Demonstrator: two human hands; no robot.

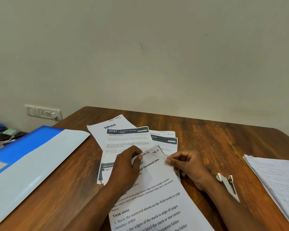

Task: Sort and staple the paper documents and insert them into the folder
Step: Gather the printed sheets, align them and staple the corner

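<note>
A printed task sheet (158,194) lies tilted on the wooden table (215,139) near the front edge. My left hand (125,167) presses on its upper left part, fingertips touching the top edge. My right hand (187,165) pinches the sheet's upper right edge between thumb and fingers. Behind it, several loose printed sheets (123,137) are fanned out and overlap each other. A blue and pale plastic folder (32,162) lies at the left. A white stapler (228,184) rests just right of my right wrist.
A separate stack of papers (277,179) sits at the table's right edge. A wall socket panel (43,112) is behind the table's left corner. Small items lie on a lower surface at the far left (5,135).
</note>
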